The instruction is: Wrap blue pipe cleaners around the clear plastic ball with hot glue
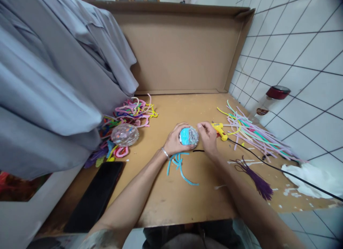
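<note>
My left hand [175,140] cups a small round ball [188,136], clear and glittery, partly wrapped in light blue pipe cleaner. My right hand [207,135] sits at the ball's right side, fingers pinched together against the wrapping. Loose light blue pipe cleaner pieces [179,166] lie on the cardboard work surface [171,199] just below my left wrist, which wears a thin bracelet. A short black strand lies under my right hand.
A yellow glue gun [220,130] with a black cord lies right of my hands. Pastel pipe cleaners [252,132] fan out at right, a colourful pile [131,113] and a clear ball [124,134] at left. A purple tassel [258,181], black phone [95,197], jar [272,98], grey cloth [53,81].
</note>
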`<act>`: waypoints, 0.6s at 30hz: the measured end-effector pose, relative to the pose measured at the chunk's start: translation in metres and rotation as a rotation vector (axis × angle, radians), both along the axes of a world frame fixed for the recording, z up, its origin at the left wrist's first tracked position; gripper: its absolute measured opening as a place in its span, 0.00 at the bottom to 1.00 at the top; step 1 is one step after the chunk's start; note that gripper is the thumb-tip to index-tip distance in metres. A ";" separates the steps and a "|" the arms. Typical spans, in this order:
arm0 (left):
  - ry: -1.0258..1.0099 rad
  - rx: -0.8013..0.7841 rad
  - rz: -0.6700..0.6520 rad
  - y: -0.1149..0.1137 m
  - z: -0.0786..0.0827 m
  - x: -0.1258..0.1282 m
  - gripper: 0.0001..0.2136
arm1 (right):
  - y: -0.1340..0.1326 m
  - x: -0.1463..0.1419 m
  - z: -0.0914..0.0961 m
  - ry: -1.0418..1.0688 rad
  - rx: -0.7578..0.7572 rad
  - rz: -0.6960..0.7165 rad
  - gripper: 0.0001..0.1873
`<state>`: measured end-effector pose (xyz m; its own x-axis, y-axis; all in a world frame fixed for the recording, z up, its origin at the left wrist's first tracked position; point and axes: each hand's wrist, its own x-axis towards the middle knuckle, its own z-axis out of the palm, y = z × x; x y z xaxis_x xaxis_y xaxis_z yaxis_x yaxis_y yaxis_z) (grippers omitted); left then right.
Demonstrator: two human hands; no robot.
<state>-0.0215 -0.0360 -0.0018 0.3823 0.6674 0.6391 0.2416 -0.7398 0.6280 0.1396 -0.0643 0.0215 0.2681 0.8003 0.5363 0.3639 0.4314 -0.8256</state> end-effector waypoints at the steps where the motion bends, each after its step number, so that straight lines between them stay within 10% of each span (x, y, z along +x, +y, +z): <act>1: -0.004 0.006 0.001 0.000 0.000 0.000 0.33 | -0.004 -0.001 0.004 -0.041 0.008 0.016 0.15; 8: -0.011 0.058 0.030 0.003 -0.001 -0.003 0.31 | -0.023 -0.013 0.018 -0.332 0.005 0.082 0.23; 18: -0.022 0.047 0.063 0.007 0.000 -0.006 0.31 | -0.010 -0.011 0.002 -0.265 -0.139 0.140 0.09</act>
<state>-0.0275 -0.0293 -0.0018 0.3263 0.6589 0.6778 0.2750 -0.7522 0.5988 0.1285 -0.0743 0.0239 0.0162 0.8901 0.4555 0.5195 0.3817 -0.7645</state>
